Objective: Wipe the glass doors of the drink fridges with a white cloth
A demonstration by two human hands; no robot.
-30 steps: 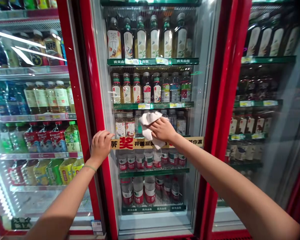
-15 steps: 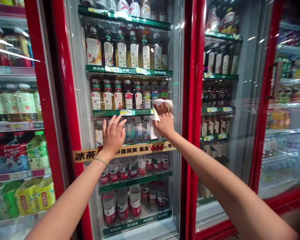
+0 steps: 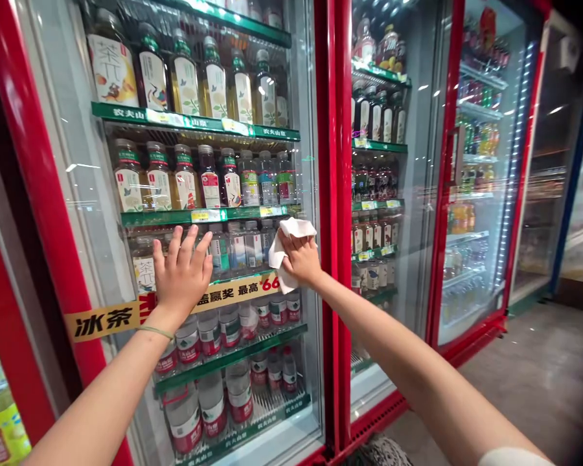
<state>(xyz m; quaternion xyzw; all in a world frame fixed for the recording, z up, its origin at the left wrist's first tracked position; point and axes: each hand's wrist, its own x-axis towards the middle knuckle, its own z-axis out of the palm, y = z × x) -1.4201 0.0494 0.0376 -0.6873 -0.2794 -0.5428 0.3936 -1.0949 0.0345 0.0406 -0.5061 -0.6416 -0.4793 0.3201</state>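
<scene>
My left hand [image 3: 182, 275] is spread with fingers apart and looks laid against the glass door [image 3: 94, 259] of a drinks fridge, over a yellow promotional strip [image 3: 102, 320]. A thin greenish band circles that wrist. At the right side of the same door my right hand [image 3: 304, 262] holds a crumpled white cloth [image 3: 298, 228] against the glass. The cloth sticks out above and below the fingers. Behind the pane, bottled teas [image 3: 184, 175] and bottled water [image 3: 214, 408] stand on green-edged shelves.
Red door frames [image 3: 339, 194] separate the fridges. A second fridge [image 3: 376, 259] and a lit third one [image 3: 471, 246] stand to the right, with grey floor [image 3: 515, 382] before them. Part of another fridge with yellow packs [image 3: 4, 433] shows at lower left. Something grey and textured [image 3: 381, 450] is at the bottom edge.
My view has turned right, bringing in more floor and the third fridge. My right hand and the cloth have moved slightly down on the glass. My left hand stays spread on the door.
</scene>
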